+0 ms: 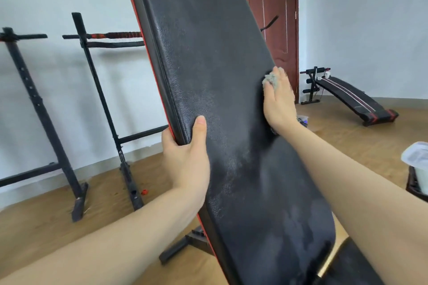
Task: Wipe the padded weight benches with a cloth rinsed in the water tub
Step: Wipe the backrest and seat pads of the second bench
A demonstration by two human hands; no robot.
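A black padded bench back (208,65) with red side trim stands steeply inclined in front of me. My left hand (185,155) grips its left edge, thumb on the front face. My right hand (279,102) presses a grey cloth (269,80) flat against the pad's right edge, the cloth showing between and beyond the fingers. Damp streaks mark the pad's lower part. The black seat pad (349,264) lies at the bottom right.
Two black rack uprights (44,120) (104,109) stand on the wooden floor at the left wall. A curved sit-up bench (354,97) lies at the back right near a brown door (271,7). A white tub (419,164) sits at the right edge.
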